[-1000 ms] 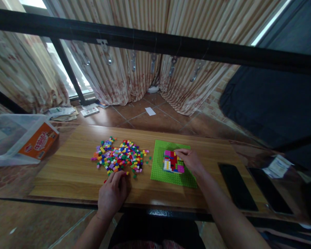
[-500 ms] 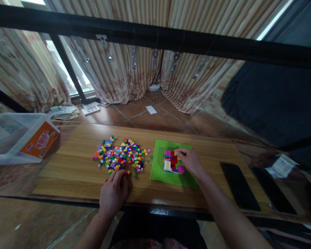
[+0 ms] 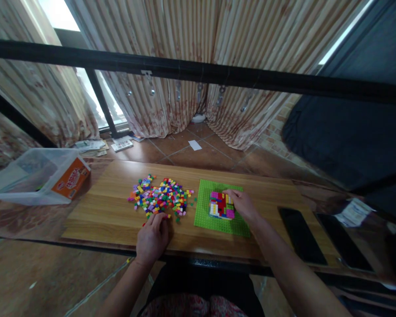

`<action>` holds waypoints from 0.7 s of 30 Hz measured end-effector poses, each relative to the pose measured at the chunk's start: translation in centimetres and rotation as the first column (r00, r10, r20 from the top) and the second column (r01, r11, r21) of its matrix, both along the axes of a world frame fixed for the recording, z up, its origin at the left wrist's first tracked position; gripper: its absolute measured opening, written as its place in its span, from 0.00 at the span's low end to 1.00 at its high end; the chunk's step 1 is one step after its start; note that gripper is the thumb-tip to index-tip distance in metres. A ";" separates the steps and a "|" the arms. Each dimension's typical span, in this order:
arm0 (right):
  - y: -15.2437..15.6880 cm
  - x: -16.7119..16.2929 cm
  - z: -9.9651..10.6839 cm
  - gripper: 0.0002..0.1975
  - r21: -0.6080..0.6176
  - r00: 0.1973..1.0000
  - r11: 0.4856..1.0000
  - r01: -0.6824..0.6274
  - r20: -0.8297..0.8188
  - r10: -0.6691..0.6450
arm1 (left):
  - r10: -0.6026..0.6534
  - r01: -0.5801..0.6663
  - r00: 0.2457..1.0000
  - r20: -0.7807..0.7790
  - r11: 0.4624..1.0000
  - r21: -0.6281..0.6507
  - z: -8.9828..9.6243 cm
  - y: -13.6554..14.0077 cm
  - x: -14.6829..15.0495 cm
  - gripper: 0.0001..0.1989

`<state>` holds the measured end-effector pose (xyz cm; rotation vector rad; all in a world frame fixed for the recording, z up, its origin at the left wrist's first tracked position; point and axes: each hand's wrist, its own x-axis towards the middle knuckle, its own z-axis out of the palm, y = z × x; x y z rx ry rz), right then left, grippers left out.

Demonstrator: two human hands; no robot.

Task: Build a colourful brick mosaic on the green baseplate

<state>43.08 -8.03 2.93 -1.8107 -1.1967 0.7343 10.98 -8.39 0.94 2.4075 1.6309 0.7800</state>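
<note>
Down on the wooden surface (image 3: 99, 215), head view: the block model (image 3: 221, 206) sits on the green board (image 3: 203, 220), the right hand (image 3: 244, 206) bunched at its far edge, any grip too small to tell. Looks light, stiff; best held low by 2 opposite sides. Left hand (image 3: 152, 237) curls by the loose blocks (image 3: 163, 196), contents hidden, can't tell!

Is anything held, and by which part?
Cannot be told: the right hand is at the far edge of the multicoloured plastic-brick block, the left hand at loose multicoloured plastic bricks; any grip is hidden.
</note>
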 end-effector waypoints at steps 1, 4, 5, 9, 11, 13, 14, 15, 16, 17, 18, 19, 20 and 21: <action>0.0 0.0 0.1 0.21 -0.003 1.000 1.000 -0.005 -0.007 0.005 | 0.001 -0.001 1.000 0.002 1.000 0.002 -0.1 0.0 0.0 0.08; 0.0 0.0 0.1 0.20 -0.003 0.999 0.999 -0.047 -0.004 0.047 | -0.002 0.002 1.000 0.008 1.000 -0.009 -0.2 0.0 0.0 0.08; -0.1 0.0 0.1 0.19 -0.002 0.999 0.999 -0.055 0.003 0.055 | -0.003 0.004 1.000 0.012 1.000 -0.016 -0.2 0.0 0.0 0.08; -0.1 -0.2 -0.4 0.17 0.000 1.000 1.000 -0.028 0.011 0.028 | 0.008 -0.007 1.000 0.011 0.999 -0.032 -0.2 0.0 0.0 0.08; 0.0 -0.2 -0.5 0.16 -0.001 1.000 1.000 -0.019 0.010 0.019 | 0.014 -0.014 1.000 0.010 0.999 -0.040 -0.2 0.0 0.0 0.08; 0.0 -0.2 -0.5 0.16 -0.003 1.000 1.000 -0.017 0.009 0.017 | 0.013 -0.012 1.000 0.018 0.999 -0.051 -0.2 -0.1 0.1 0.08; 0.0 -0.1 -0.5 0.16 -0.003 1.000 1.000 -0.018 0.011 0.018 | 0.011 -0.009 1.000 0.023 0.998 -0.056 -0.2 -0.1 0.1 0.08; 0.0 0.0 -0.5 0.16 -0.004 1.000 1.000 -0.020 0.015 0.020 | 0.007 -0.006 1.000 0.027 0.998 -0.060 -0.2 -0.1 0.1 0.09; 0.0 0.1 -0.5 0.16 -0.007 0.999 1.000 -0.024 0.023 0.024 | 0.003 -0.001 1.000 0.031 0.998 -0.062 -0.2 -0.2 0.1 0.09; 0.0 0.2 -0.5 0.16 -0.011 0.999 0.999 -0.033 0.035 0.033 | -0.003 0.005 0.999 0.034 0.998 -0.063 -0.1 -0.2 0.0 0.09; 0.0 0.2 -0.5 0.16 -0.017 0.998 0.999 -0.042 0.053 0.043 | -0.007 0.010 0.999 0.039 0.998 -0.063 -0.1 -0.2 0.0 0.09; -0.1 0.1 -0.4 0.17 -0.026 0.996 0.999 -0.045 0.081 0.047 | -0.011 0.014 0.999 0.043 0.998 -0.063 -0.1 -0.2 0.0 0.10; -0.2 -0.1 -0.3 0.18 -0.029 0.991 0.999 -0.041 0.125 0.044 | -0.013 0.016 0.999 0.048 0.998 -0.062 -0.1 -0.2 0.0 0.10; -0.3 -0.5 -0.1 0.18 -0.016 0.982 0.999 -0.030 0.186 0.032 | -0.013 0.017 0.998 0.053 0.998 -0.061 -0.1 -0.3 0.0 0.10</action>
